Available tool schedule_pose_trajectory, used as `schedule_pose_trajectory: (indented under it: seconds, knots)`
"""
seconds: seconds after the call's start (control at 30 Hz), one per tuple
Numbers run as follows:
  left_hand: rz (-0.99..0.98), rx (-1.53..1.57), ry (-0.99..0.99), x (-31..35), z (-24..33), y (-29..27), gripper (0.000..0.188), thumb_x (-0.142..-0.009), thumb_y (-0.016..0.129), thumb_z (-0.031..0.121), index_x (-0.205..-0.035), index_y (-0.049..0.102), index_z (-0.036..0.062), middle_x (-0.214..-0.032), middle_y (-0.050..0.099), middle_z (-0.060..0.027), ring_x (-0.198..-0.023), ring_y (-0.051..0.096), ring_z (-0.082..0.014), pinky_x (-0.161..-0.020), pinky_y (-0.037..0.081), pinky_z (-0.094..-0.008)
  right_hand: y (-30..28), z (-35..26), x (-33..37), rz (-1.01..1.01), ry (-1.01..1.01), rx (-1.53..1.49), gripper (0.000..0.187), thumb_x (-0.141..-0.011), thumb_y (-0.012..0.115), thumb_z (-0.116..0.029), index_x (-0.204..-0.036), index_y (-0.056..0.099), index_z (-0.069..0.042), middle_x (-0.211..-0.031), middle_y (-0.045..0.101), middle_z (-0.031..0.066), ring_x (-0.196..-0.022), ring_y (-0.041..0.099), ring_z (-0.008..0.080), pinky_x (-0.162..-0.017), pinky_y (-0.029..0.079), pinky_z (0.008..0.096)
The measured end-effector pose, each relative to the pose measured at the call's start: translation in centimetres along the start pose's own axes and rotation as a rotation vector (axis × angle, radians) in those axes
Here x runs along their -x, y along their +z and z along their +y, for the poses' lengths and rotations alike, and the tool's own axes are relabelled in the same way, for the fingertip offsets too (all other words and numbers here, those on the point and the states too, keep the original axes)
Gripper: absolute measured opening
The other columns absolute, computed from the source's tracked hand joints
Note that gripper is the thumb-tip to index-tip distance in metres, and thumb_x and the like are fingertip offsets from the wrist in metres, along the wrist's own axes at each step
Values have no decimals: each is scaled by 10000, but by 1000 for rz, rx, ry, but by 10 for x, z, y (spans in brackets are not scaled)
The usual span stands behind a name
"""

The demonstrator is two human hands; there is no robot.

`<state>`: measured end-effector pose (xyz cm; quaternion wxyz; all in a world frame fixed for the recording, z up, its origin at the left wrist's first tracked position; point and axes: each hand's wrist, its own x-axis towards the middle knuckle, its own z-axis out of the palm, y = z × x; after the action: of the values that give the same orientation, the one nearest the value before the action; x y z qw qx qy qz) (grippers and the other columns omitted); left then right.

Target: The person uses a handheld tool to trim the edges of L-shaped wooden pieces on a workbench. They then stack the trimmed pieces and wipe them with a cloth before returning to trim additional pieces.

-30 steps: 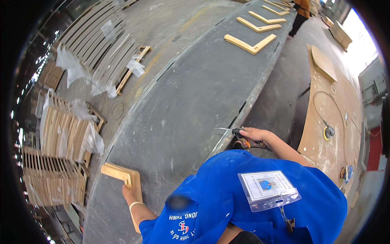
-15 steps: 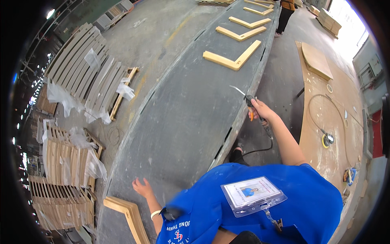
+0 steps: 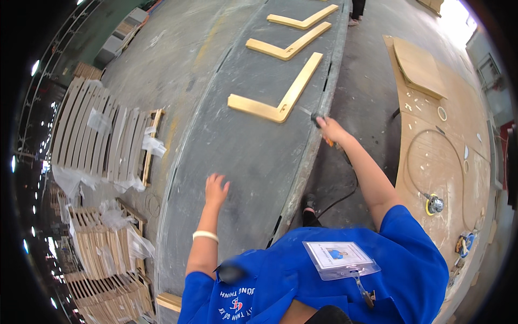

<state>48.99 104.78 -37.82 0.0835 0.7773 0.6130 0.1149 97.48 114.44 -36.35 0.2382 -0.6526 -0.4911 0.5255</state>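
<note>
My right hand (image 3: 333,130) is closed round an air blow gun (image 3: 316,117) with a thin metal nozzle and an orange trigger, over the right edge of the long grey table (image 3: 216,146). The nozzle points toward the nearest V-shaped wooden piece (image 3: 259,108), apart from it. That piece lies flat with its corner toward me. My left hand (image 3: 216,190) hovers above the table, fingers stretched and holding nothing, short of the same piece. Past my left elbow, a stack of wooden pieces (image 3: 169,301) is mostly hidden by my body.
More V-shaped pieces (image 3: 288,52) lie farther up the table. A black hose (image 3: 341,200) hangs by its right side. To the right, a brown board surface (image 3: 413,178) bears a sander (image 3: 434,204). Stacked wooden parts (image 3: 89,132) stand at left. Someone's legs (image 3: 357,9) show beyond.
My left hand has moved forward from beside the near stack. The V-shaped pieces now appear nearer. My right hand still holds the air blow gun, its nozzle now closer to the nearest piece.
</note>
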Motion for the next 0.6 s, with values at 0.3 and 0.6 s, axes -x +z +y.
schedule_pose_trajectory:
  seconds: [0.3, 0.6]
  knots:
    - [-170, -9, 164, -255, 174, 105, 729, -768, 727, 261, -1378, 367, 87, -1315, 447, -170, -1206, 433, -337, -1015, 365, -445, -31, 63, 92, -123, 149, -205, 439, -980, 377, -459, -966, 486, -33, -643, 544, 66, -481, 534, 145, -438, 452, 292]
    - [-302, -116, -1, -257, 191, 139, 705, -797, 636, 87, -1408, 333, 264, -1225, 460, -138, -1190, 437, -312, -1015, 318, -535, -24, 63, 93, -72, 74, -326, 393, -990, 374, -422, -973, 455, -37, -603, 489, 28, -456, 478, 117, -414, 406, 274]
